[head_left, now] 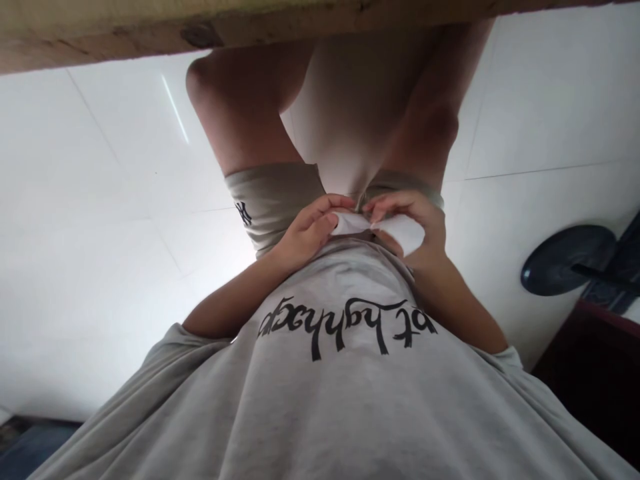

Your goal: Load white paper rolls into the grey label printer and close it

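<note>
Over my lap, at the hem of my grey shirt (350, 400), both hands hold a small white piece (406, 233) that looks like paper or thin cloth. My left hand (313, 230), on the left side of the picture, has thumb and fingers closed round one end of it. On the right side, my right hand (417, 217) pinches it near the middle, and a wider white part hangs over the palm. The fingertips of the two hands are a short way apart. Beneath them are my greyish shorts (275, 197).
A wooden edge (200, 33) crosses the top of the view above my knees. Pale floor tiles (100, 200) lie below. At the right stands a round dark base (570, 259) with a pole, beside a dark red surface (595, 373). Something dark blue (35, 453) sits at the bottom left.
</note>
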`<state>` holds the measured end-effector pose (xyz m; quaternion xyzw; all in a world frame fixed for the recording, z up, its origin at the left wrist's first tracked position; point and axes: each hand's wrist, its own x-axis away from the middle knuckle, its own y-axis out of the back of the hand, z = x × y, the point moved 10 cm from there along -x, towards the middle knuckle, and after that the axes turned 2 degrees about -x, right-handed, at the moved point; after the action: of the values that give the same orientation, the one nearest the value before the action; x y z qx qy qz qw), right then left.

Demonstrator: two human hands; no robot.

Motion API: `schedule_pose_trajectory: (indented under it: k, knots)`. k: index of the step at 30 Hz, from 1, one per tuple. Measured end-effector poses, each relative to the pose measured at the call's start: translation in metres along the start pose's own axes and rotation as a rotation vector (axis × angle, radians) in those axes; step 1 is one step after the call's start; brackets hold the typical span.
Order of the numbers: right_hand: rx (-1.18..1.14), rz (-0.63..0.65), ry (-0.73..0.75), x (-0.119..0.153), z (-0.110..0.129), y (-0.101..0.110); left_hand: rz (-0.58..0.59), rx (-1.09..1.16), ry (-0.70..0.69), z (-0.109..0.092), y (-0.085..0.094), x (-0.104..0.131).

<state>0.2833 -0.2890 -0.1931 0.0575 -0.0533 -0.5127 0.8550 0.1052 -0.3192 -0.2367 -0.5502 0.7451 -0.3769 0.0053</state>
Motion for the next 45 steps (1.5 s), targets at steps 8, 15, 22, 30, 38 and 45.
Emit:
schedule_pose_trajectory:
  k: [8,15,22,30,38,45]
  knots:
    - [0.145,0.032,0.251,0.004,0.033,-0.014,0.07,0.081,0.023,-0.001,-0.024,-0.001]
    - [0.118,-0.026,0.16,0.006,0.023,-0.016,0.143,0.009,-0.064,-0.007,-0.025,0.0]
    - [0.053,-0.075,0.14,0.001,0.019,-0.01,0.092,-0.248,-0.291,-0.029,-0.001,-0.012]
    - [0.008,-0.097,0.085,-0.004,-0.001,-0.007,0.075,-0.355,-0.326,-0.027,0.007,-0.008]
    - [-0.127,-0.042,-0.046,0.012,-0.013,-0.02,0.136,-0.399,-0.157,0.011,0.007,-0.002]
    - [-0.187,-0.035,-0.121,0.012,-0.02,-0.026,0.155,-0.427,-0.13,0.023,0.019,-0.001]
